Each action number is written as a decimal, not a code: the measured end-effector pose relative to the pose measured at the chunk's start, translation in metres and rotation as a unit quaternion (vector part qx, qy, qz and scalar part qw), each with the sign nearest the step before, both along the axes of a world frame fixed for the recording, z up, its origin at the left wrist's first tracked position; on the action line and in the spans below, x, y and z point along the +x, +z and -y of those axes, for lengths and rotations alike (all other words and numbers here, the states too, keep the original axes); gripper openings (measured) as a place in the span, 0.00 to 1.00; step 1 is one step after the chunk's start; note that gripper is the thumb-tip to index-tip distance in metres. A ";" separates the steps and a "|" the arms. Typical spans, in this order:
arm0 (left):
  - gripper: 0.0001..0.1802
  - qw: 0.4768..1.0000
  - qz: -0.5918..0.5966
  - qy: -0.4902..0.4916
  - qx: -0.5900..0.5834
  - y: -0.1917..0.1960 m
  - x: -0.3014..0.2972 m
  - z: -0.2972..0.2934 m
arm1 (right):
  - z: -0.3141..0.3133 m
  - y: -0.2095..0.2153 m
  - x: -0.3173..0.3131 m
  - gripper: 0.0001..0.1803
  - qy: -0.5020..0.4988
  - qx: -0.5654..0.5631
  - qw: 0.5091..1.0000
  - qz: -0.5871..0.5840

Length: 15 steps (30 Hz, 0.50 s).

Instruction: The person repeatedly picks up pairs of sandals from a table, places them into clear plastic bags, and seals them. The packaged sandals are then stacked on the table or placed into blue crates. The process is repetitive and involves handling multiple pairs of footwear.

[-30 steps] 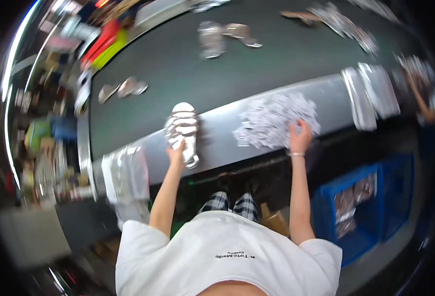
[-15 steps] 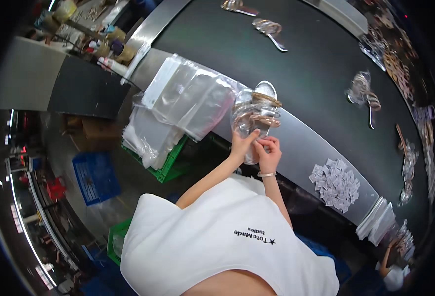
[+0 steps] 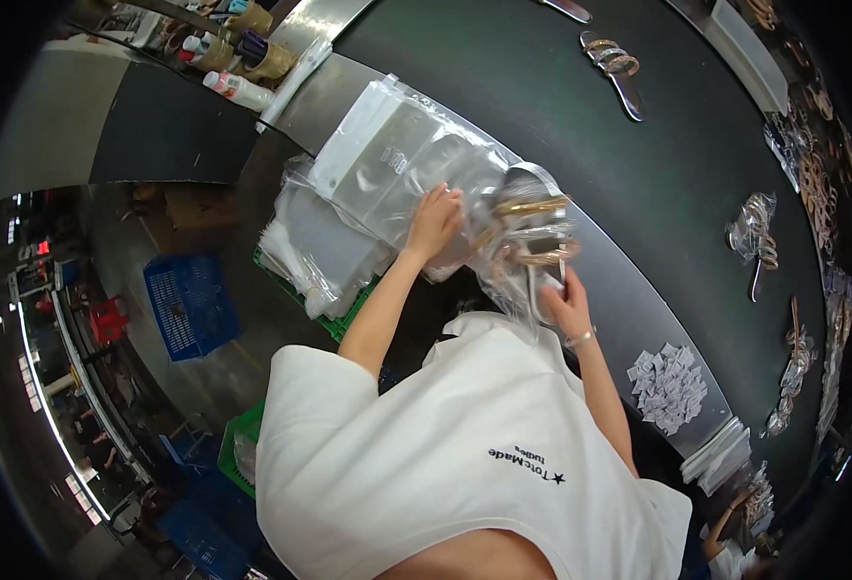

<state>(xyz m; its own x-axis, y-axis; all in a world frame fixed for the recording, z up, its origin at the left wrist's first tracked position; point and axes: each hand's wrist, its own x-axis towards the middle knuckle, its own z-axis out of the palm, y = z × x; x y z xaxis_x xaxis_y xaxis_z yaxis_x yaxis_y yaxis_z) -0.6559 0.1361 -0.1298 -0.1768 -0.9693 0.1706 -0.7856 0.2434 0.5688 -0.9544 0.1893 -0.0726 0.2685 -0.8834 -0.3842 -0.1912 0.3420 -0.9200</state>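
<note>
A pair of strappy sandals [image 3: 530, 206] with gold and rose-coloured straps, partly in clear plastic and blurred by motion, is at the inner edge of the belt. My right hand [image 3: 569, 307] grips the sandals at their near end, thumb on top. Over the near side of a stack of clear plastic bags [image 3: 377, 164] rests my left hand [image 3: 435, 224], fingers stretched out. Its fingertips are on or just above the top bag; I cannot tell which. Loose clear film hangs between the sandals and the bags.
A dark conveyor belt [image 3: 503, 87] carries more sandals [image 3: 614, 72], some bagged [image 3: 754, 237]. On the metal ledge lie a heap of small paper packets [image 3: 667, 387] and folded white sheets [image 3: 716, 456]. A green crate [image 3: 348, 314] stands under the bags. Another person's arm [image 3: 721, 527] shows at lower right.
My left hand has let go of the sandals and moved left onto the bag stack. The right hand has shifted slightly right and down, still holding the sandals. The whole view has shifted.
</note>
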 end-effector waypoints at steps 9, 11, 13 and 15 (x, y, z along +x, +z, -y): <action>0.09 0.973 -0.203 0.102 0.045 -0.024 0.011 0.019 | -0.001 -0.026 0.013 0.29 0.055 -0.089 0.942 -0.320; 0.15 0.999 0.019 0.013 -0.029 -0.030 0.005 0.018 | 0.001 -0.001 0.016 0.26 0.047 -0.086 0.952 -0.290; 0.12 0.997 0.042 0.043 -0.052 -0.044 -0.003 0.015 | 0.005 0.009 0.013 0.26 0.065 -0.028 0.966 -0.248; 0.10 0.997 -0.025 0.073 -0.025 -0.035 0.000 0.011 | 0.012 -0.014 0.011 0.30 0.120 -0.038 0.932 -0.341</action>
<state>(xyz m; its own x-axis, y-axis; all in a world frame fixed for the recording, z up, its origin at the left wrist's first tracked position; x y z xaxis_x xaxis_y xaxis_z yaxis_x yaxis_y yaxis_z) -0.6561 0.1247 -0.1646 -0.0256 -0.9743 0.2236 -0.7858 0.1579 0.5980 -0.9433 0.1774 -0.0868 0.1787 -0.8606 -0.4769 -0.8026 0.1529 -0.5766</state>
